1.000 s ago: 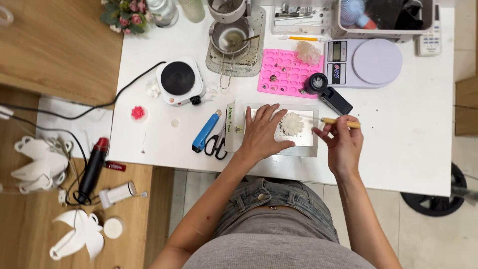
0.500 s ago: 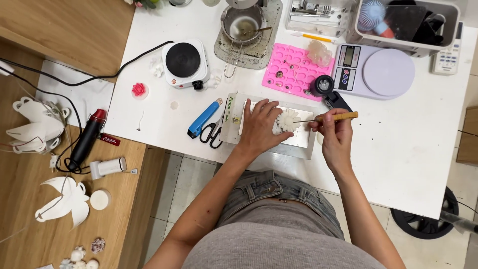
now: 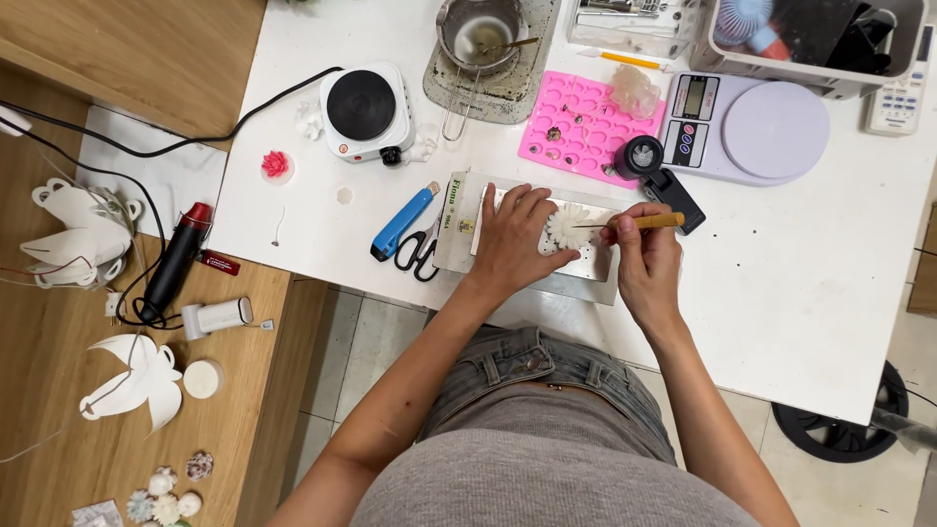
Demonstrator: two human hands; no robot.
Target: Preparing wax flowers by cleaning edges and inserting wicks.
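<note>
A white flower [image 3: 569, 226], round with many thin petals fanning out, is lying on a pale metal tray [image 3: 459, 226] at the near edge of the white table [image 3: 839, 293], right in front of the person. The left hand [image 3: 515, 242] is lying flat on the tray with fingers spread, its fingertips touching the flower's left side and steadying it. The right hand [image 3: 646, 262] is pinching a thin wooden tool [image 3: 634, 222], gripping it like a pencil; the tool's long axis is running nearly level, left to right, and its fine tip is pointing left onto the flower's centre. There is one flower on the tray, one tool, and one tray. Just left of the tray one blue cutter [image 3: 402, 221] and one pair of black scissors [image 3: 420, 254] are lying side by side. Farther back are sitting one small hotplate [image 3: 363, 109], one metal pot [image 3: 480, 31] on a stained mat, one pink mould [image 3: 580, 125] and one scale [image 3: 753, 127]. One small red flower [image 3: 276, 163] is resting on the table, well apart to the left
</note>
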